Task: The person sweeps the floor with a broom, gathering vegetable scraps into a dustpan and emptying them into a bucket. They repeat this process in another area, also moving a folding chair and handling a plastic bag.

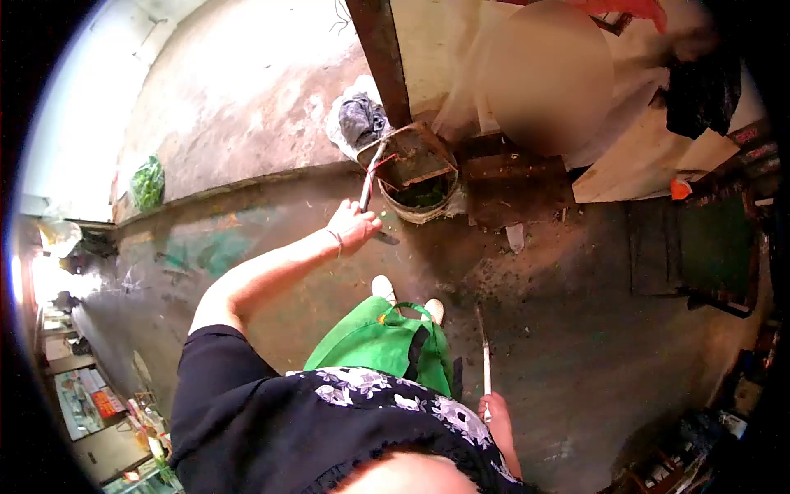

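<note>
My left hand (354, 226) is closed around the stick handle of a long-handled dustpan (409, 155). The pan is tilted against the rim of a round bin (415, 216), in which dark green scraps (426, 194) show. Down at my right side, my right hand (498, 410) grips the pale handle of what looks like a broom (486, 366). Its far end points at the floor and fades into the dark, so the bristles are not clear. Near that end lies a patch of loose dirt and bits (510, 276).
A plastic bag with dark contents (360, 119) sits behind the bin, by a post (380, 58). Green leaves in a bag (148, 183) lie on the raised ledge to the left. A dark-framed rack (716, 251) stands right. Goods (90, 403) line the lower left.
</note>
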Tool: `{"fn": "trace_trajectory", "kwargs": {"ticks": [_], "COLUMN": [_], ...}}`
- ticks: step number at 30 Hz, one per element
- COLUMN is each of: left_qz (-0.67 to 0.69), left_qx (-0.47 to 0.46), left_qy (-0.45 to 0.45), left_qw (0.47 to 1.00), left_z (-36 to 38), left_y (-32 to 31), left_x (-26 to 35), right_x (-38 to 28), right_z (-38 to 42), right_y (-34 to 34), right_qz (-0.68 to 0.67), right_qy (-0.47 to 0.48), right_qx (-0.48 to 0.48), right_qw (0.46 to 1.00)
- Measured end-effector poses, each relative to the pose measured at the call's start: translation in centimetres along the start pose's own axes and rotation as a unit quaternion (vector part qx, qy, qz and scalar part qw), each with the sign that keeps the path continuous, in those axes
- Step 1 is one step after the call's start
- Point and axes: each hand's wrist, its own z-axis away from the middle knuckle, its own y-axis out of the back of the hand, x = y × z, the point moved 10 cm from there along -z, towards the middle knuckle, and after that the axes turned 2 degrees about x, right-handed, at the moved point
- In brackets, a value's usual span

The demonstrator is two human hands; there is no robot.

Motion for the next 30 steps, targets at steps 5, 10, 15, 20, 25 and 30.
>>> {"fn": "trace_trajectory", "kwargs": {"ticks": [5, 10, 15, 20, 25, 30], "left_qz": [-0.045, -0.058, -0.026, 0.037, 0.098, 0.324], "left_qx": [-0.056, -0.073, -0.042, 0.198, 0.333, -0.013], "left_qy": [-0.062, -0.123, -0.124, -0.074, 0.095, 0.291], "left_qw": [0.996, 0.988, 0.991, 0.977, 0.933, 0.900], "left_z": [-1.6, -6.0, -11.9, -11.3, -5.1, 9.2], "left_y": [4.7, 7.5, 7.2, 13.0, 6.2, -14.6], "left_x": [-5.2, -8.5, -10.3, -10.8, -13.0, -9.8], "right_x": [-4.4, -4.3, -6.1, -10.9, -14.1, -22.0], "right_z": [5.8, 2.7, 3.0, 3.5, 1.6, -2.7], "right_y": [-7.1, -10.2, -14.6, -20.0, -23.4, -26.3], "right_qz": [-0.060, -0.032, -0.066, -0.104, -0.194, -0.129], "right_qy": [0.076, 0.047, 0.006, -0.008, -0.088, -0.098], "right_qx": [-0.037, -0.033, -0.015, -0.082, -0.141, -0.219], "right_qw": [0.995, 0.998, 0.998, 0.991, 0.967, 0.962]}}
